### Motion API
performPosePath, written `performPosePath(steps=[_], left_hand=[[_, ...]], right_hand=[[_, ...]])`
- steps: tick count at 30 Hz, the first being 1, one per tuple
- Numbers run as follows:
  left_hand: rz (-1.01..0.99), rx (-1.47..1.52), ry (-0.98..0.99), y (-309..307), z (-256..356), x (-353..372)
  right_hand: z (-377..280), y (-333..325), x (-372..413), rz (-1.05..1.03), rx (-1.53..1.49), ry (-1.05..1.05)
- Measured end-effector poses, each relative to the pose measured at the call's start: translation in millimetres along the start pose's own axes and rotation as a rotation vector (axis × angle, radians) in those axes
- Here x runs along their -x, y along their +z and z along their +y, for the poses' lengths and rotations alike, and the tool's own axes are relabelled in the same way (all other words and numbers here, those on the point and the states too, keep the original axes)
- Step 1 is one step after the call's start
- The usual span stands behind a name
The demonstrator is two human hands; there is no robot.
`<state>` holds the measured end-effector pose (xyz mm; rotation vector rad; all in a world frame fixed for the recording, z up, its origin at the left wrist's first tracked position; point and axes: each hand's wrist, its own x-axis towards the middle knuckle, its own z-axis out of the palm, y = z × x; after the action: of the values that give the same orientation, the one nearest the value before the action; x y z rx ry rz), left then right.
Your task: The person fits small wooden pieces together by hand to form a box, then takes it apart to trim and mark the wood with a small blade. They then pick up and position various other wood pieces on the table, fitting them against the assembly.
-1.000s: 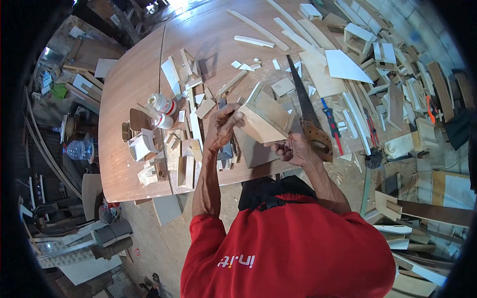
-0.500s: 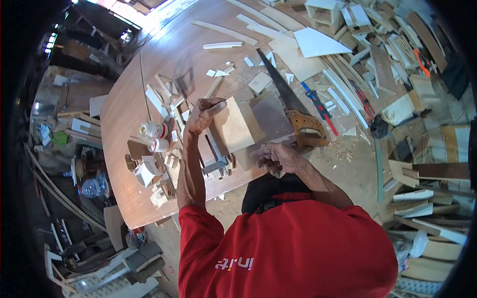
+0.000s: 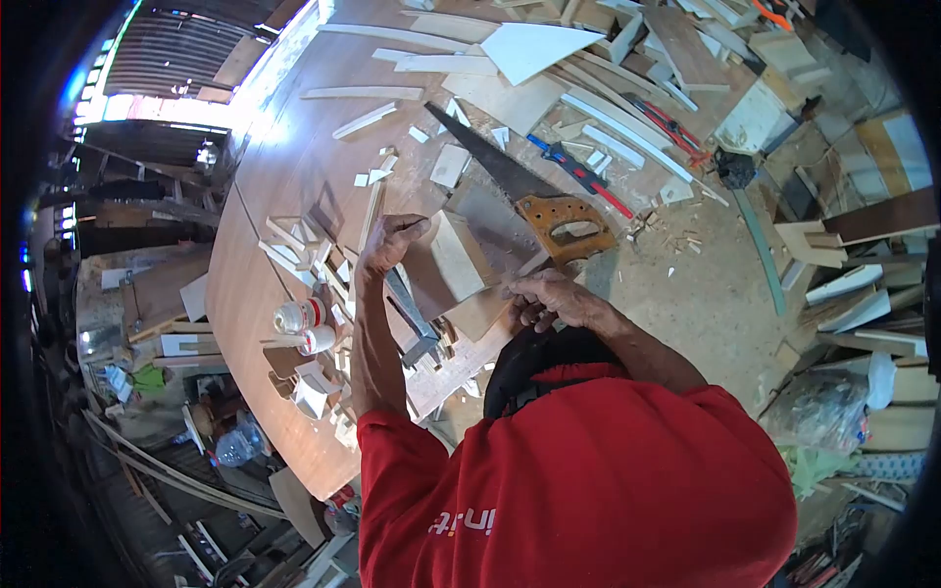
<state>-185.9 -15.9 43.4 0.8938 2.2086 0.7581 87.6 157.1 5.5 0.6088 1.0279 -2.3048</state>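
My left hand (image 3: 394, 245) is closed on the upper left edge of a pale wooden box (image 3: 449, 263), which stands tilted over the worktable. My right hand (image 3: 551, 297) is at the box's lower right corner, its fingers curled and thumb and forefinger pinched; what lies between them is too small to make out. A grey metal-like bar (image 3: 420, 338) lies just left of the box. Behind the box, a handsaw (image 3: 564, 227) with a wooden handle rests on a dark flat board (image 3: 495, 223).
Glue jars (image 3: 299, 316) and wood offcuts (image 3: 312, 384) are on the left of the table (image 3: 245, 353). A blue and red tool (image 3: 585, 176), white strips and a white panel (image 3: 537, 47) lie at the back. Scrap wood and a plastic bag (image 3: 818, 407) are on the right.
The view has turned, shifting the saw and back pieces left and up. The box has tilted a little, and my right hand has come closer to its lower corner.
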Motion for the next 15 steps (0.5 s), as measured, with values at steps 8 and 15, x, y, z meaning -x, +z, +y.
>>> performPosePath(steps=[8, 15], left_hand=[[-0.012, -0.014, -0.022, 2.3, -3.9, -0.8], [0.131, 0.189, 0.029, 3.2, 3.7, 2.2]], right_hand=[[1.7, -0.5, 10.1, 0.031, 0.053, -0.042], [18.7, 0.9, -0.3, 0.02, 0.22, -0.164]])
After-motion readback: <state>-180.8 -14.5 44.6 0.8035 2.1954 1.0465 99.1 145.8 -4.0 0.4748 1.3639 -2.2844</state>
